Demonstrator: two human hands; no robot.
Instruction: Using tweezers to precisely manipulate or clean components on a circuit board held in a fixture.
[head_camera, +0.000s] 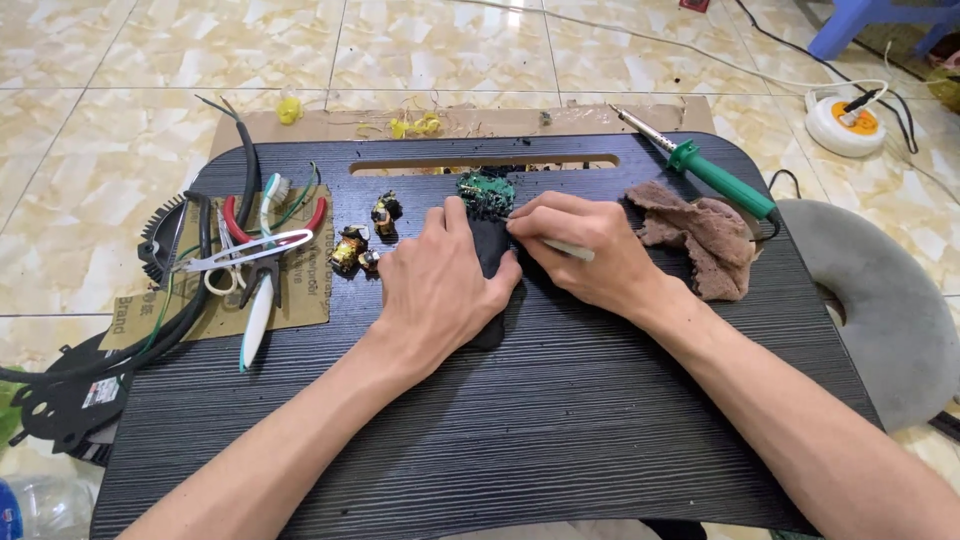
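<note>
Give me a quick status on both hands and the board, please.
Left hand pressing down a black casing. Right hand gripping a thin white tool at the green circuit board. Soldering iron and brown rag lie alongside, apart.

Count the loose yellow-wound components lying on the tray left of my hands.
3 visible: one upper component beside the green circuit board, one larger below it, one small right next to the left hand. More may be hidden under the hands.
</note>
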